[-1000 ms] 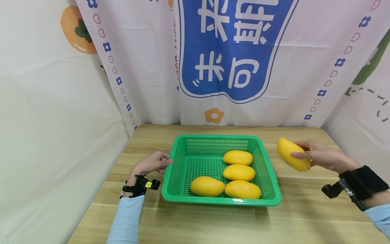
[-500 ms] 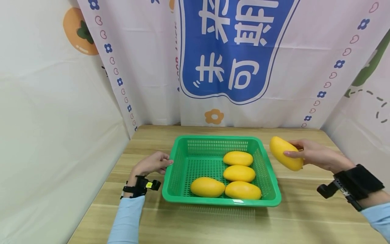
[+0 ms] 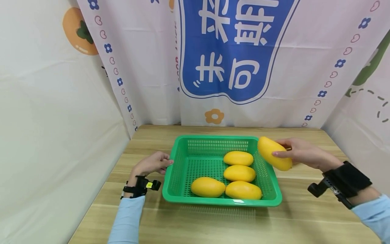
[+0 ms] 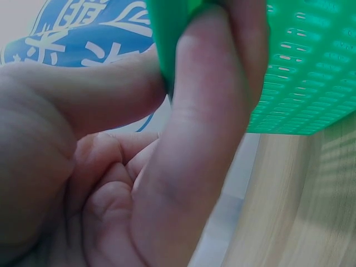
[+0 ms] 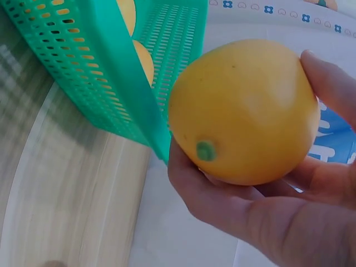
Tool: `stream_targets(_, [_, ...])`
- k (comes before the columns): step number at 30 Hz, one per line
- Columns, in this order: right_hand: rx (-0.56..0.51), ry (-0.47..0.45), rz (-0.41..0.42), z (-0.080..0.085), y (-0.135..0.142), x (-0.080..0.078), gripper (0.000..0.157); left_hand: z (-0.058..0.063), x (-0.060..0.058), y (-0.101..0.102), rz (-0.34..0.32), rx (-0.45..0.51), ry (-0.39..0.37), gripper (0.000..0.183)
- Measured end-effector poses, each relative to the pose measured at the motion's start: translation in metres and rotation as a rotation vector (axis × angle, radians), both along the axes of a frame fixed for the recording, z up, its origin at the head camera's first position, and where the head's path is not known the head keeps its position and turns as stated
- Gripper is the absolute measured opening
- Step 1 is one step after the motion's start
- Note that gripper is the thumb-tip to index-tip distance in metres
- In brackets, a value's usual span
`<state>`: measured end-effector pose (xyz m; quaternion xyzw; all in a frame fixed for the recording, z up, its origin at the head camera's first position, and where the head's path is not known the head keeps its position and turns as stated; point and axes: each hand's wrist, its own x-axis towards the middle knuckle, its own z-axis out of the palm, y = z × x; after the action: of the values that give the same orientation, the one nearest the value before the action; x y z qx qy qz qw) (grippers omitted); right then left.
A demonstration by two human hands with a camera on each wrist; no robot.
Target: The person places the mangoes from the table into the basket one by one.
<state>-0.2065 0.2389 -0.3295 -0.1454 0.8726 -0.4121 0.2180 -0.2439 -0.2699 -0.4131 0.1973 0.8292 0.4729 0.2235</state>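
A green plastic basket (image 3: 219,201) with slotted walls stands mid-table in the head view. Several yellow mangoes lie in it: one mango (image 3: 238,158) at the back, another mango (image 3: 239,173) in front of it, and a mango (image 3: 208,187) at the front left among them. My left hand (image 3: 153,163) pinches the basket's left rim between thumb and curled finger, as the left wrist view confirms. My right hand (image 3: 300,153) grips a further mango (image 5: 245,111) with a green stem end. In the head view that mango overlaps the basket's right rim.
Under the basket is a wooden table (image 3: 213,225). A white printed cloth (image 3: 152,84) with a blue panel hangs behind it, and a pale cloth wall (image 3: 55,135) borders the left side. Black camera straps (image 3: 347,179) sit on both wrists.
My right hand has carried its mango leftward, from beside the basket to its right rim. My left hand and the basket stay in place.
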Motion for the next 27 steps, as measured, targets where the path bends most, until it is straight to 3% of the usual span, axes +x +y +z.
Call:
stream_targets(14, [0.052, 0.028, 0.045, -0.003, -0.017, -0.008, 0.056, 0.000, 0.000, -0.001, 0.003, 0.005, -0.003, 0.023])
stream_targets(27, [-0.030, -0.005, 0.090, -0.006, -0.040, -0.018, 0.058, 0.000, -0.001, -0.001, 0.001, 0.005, -0.010, 0.023])
